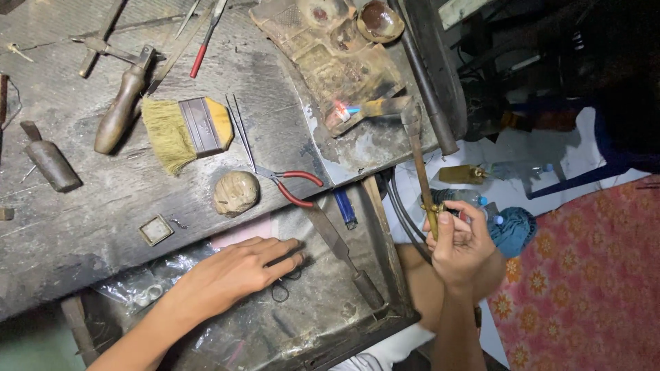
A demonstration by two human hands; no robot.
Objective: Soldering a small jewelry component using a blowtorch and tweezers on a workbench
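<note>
Brass torch (pixel 419 161) gripped by right hand (pixel 462 247), left hand (pixel 237 271) open on scissors (pixel 285 282), file (pixel 340 247), red pliers (pixel 292 187) near.

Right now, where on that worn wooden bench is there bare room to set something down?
Bare wood lies left of the round tan stone and small square metal frame, below the dark wooden-handled tool. It is crowded above the yellow-bristled brush and in the open drawer under the left hand.

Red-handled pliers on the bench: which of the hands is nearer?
Left. The left hand lies in the open drawer just below the red-handled pliers; the right hand holds a brass torch off the bench's edge, farther away.
</note>
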